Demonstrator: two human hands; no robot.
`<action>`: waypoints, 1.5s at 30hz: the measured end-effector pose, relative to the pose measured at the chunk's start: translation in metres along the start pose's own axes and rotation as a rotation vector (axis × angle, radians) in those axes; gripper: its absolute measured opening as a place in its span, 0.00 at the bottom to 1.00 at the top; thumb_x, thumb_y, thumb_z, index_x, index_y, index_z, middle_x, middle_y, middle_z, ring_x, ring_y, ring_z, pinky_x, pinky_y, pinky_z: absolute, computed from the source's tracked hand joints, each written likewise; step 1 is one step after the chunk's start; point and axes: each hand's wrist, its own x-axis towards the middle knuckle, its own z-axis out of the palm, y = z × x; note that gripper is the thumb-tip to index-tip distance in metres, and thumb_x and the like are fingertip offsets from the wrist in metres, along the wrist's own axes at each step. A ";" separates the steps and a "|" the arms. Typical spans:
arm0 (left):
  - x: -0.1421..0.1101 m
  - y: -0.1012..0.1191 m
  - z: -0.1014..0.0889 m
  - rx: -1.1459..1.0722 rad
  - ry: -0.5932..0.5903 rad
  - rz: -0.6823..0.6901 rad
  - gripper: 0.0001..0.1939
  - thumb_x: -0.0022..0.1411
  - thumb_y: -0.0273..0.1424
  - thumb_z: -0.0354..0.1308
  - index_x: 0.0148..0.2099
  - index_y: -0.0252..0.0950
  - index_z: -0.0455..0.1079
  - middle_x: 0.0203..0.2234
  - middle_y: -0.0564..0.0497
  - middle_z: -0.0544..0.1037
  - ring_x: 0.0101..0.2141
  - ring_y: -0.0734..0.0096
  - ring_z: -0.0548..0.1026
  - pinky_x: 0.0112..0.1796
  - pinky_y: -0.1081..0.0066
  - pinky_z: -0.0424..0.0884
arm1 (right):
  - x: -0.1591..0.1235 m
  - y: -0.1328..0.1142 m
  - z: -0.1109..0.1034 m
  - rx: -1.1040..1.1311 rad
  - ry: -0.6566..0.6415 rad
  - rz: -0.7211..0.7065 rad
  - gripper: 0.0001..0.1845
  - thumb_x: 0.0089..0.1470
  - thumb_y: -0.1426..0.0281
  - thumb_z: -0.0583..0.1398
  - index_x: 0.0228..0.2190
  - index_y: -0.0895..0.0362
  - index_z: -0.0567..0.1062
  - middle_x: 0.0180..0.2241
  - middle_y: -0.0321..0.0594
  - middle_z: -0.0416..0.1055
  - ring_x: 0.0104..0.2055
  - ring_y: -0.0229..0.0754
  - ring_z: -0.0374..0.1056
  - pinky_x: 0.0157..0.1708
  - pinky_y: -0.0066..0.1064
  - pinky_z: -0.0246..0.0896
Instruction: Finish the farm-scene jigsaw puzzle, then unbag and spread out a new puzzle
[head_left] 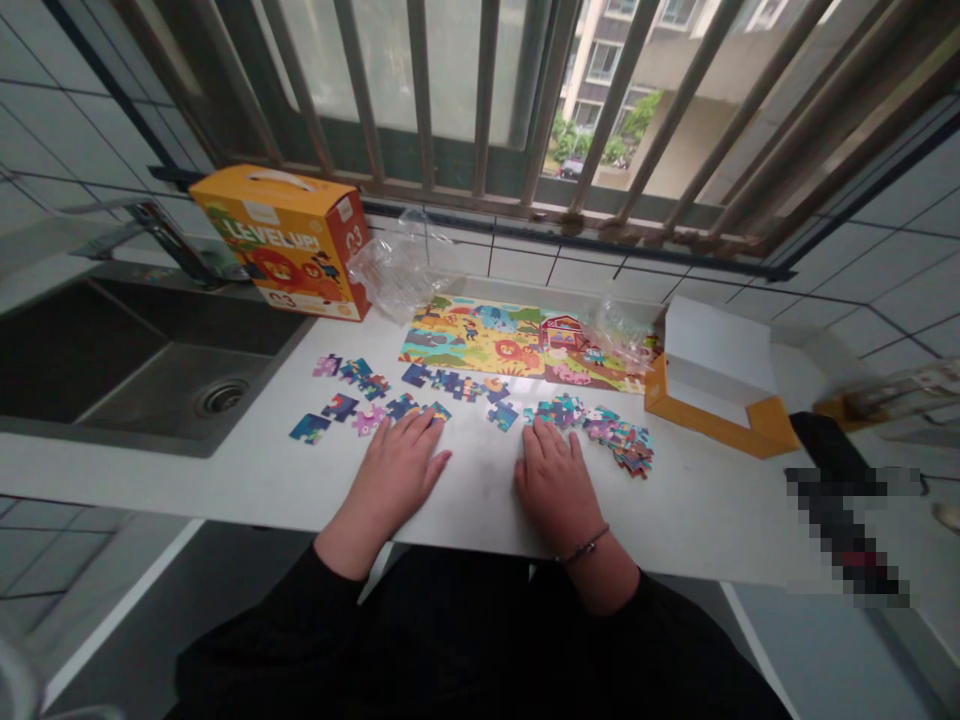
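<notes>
My left hand (pixel 403 468) lies flat on the white counter, its fingertips touching or covering part of a puzzle piece (pixel 441 411). Loose jigsaw pieces (pixel 340 407) are spread to the left of it. My right hand (pixel 553 470) also rests palm down with fingers stretched out, at the near edge of a heap of jigsaw pieces (pixel 615 430). Between the hands sits a single blue piece (pixel 502 415). Behind these lie two assembled picture puzzles, one with lions (pixel 480 340) and one with a red barn (pixel 592 352).
A yellow puzzle box (pixel 281 245) stands at the back left beside a sink (pixel 157 370) and tap (pixel 169 240). Clear plastic wrapping (pixel 401 265) leans by it, with another crumpled piece (pixel 619 330) on the barn puzzle. An opened orange-and-white box (pixel 716 385) is at the right.
</notes>
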 end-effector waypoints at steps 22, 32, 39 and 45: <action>-0.009 0.028 0.007 -0.183 -0.077 0.324 0.21 0.81 0.38 0.55 0.70 0.47 0.74 0.73 0.45 0.72 0.71 0.46 0.70 0.72 0.33 0.59 | 0.002 0.001 0.004 0.047 0.029 -0.024 0.32 0.74 0.64 0.54 0.71 0.66 0.69 0.77 0.60 0.59 0.78 0.60 0.57 0.78 0.60 0.44; -0.008 0.029 0.004 -0.075 0.069 0.082 0.21 0.79 0.37 0.55 0.68 0.37 0.75 0.69 0.36 0.75 0.69 0.42 0.71 0.72 0.36 0.60 | 0.007 -0.003 0.000 0.077 0.051 -0.083 0.32 0.74 0.62 0.55 0.73 0.62 0.67 0.77 0.58 0.59 0.78 0.59 0.57 0.77 0.57 0.49; 0.030 0.079 0.022 -0.106 -0.024 0.289 0.29 0.81 0.41 0.53 0.78 0.38 0.63 0.79 0.40 0.61 0.77 0.42 0.59 0.75 0.31 0.50 | 0.017 0.032 -0.003 -0.085 0.094 0.230 0.34 0.76 0.59 0.53 0.71 0.68 0.69 0.72 0.68 0.65 0.73 0.68 0.63 0.73 0.62 0.50; 0.061 0.108 0.036 -0.146 -0.049 0.384 0.30 0.80 0.40 0.54 0.78 0.38 0.63 0.77 0.38 0.65 0.76 0.44 0.61 0.75 0.34 0.50 | 0.036 0.038 -0.010 -0.056 0.027 0.154 0.30 0.78 0.63 0.47 0.71 0.63 0.70 0.74 0.59 0.65 0.77 0.62 0.58 0.75 0.64 0.47</action>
